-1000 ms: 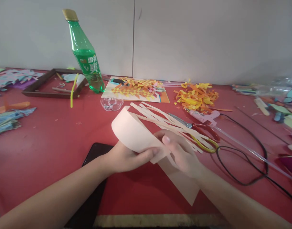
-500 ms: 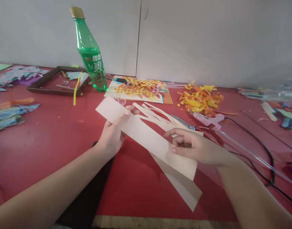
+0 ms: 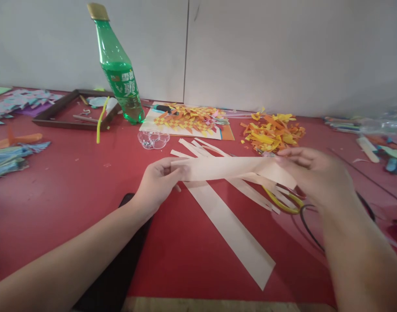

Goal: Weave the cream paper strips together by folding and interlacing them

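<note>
I hold a wide cream paper strip [image 3: 230, 167] stretched level above the red table [image 3: 71, 186]. My left hand [image 3: 159, 181] pinches its left end, and my right hand [image 3: 311, 173] grips its right end, fingers closed. Below it a second wide cream strip [image 3: 230, 229] lies flat on the table, running toward the front edge. Several narrow cream strips [image 3: 201, 149] lie fanned out behind the held one. Red and yellow handled scissors [image 3: 284, 203] lie under my right hand, partly hidden.
A green bottle [image 3: 118, 73] stands at the back left beside a dark wooden frame [image 3: 55, 115]. A woven orange-yellow paper mat [image 3: 188, 121], a heap of orange and yellow scraps [image 3: 272, 132] and a clear plastic piece [image 3: 153, 139] lie behind. A black cable [image 3: 307, 223] loops at the right.
The strip was curled in both hands near my body, then unrolled. Now it is pulled out level, my right hand having moved up and right to its far end.
</note>
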Available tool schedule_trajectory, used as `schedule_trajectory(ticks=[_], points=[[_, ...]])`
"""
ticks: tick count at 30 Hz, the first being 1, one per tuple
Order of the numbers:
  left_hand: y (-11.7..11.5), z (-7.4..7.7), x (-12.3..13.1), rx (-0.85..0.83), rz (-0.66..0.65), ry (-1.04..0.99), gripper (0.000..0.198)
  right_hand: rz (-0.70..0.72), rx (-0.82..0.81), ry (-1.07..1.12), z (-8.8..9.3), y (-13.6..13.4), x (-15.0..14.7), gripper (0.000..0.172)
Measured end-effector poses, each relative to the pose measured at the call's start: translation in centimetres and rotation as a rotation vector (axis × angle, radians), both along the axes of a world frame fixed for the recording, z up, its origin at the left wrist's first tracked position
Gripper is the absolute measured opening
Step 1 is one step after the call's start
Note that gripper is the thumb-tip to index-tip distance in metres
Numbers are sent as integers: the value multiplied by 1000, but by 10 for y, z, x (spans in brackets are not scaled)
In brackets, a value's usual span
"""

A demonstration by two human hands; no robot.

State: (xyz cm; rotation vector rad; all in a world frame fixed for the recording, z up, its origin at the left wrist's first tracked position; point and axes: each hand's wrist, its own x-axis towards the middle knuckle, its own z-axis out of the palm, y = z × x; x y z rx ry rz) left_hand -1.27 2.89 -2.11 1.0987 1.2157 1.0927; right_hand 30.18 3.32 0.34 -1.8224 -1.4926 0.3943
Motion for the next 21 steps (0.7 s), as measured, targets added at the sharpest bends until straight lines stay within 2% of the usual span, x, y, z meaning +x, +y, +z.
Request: schedule_trajectory(ticks=[2, 4, 5, 6, 10, 12, 16, 21], points=[[-2, 1, 0, 46, -63, 120, 22, -3, 164, -326, -7, 1, -5, 8], [-5, 1, 2, 102, -109, 207, 23, 74, 357, -578, -13, -1, -19, 7], [-7, 1, 2, 129, -129, 234, 23, 86, 494, -627, -15, -3, -29, 7], [-8, 1, 3, 152, -148, 251, 22, 144, 561, -618, -18, -6, -40, 8], [-13, -1, 7, 202, -249, 247, 20, 625, 479, -429, -28, -20, -82, 38], [-14, -1, 8, 226, -295, 224, 20, 738, 444, -396, -31, -24, -92, 41], [-15, -2, 9, 218, -312, 193, 22, 817, 451, -352, -32, -27, -92, 25], [-13, -6, 6, 252, -301, 294, 30, 796, 474, -366, -31, -28, -89, 10]])
